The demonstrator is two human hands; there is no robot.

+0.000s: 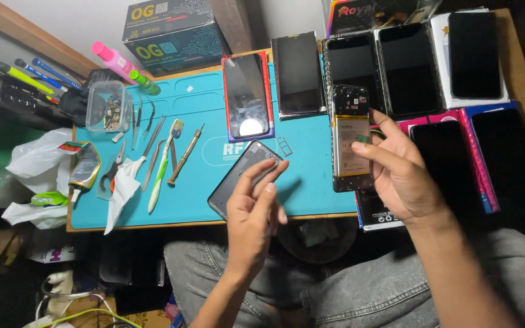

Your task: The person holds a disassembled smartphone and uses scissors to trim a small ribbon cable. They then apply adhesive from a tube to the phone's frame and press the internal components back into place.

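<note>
My left hand [254,214] is raised over the front edge of the teal work mat [195,194], thumb and fingers pinched together above a dark phone back cover [238,176] lying on the mat; whether something tiny sits between the fingertips I cannot tell. My right hand [399,173] rests on the right side of an opened phone [350,136] whose battery and circuit board are exposed, fingers curled around its edge. A small SIM tray [284,146] lies on the mat between the cover and the opened phone.
Tweezers, a screwdriver [185,155], a toothbrush [164,164], scissors and a glue tube [84,165] lie at the mat's left. A clear box of parts [107,107] stands behind them. Several phones and screens [299,73] line the back and right. Cardboard boxes [171,30] stand behind.
</note>
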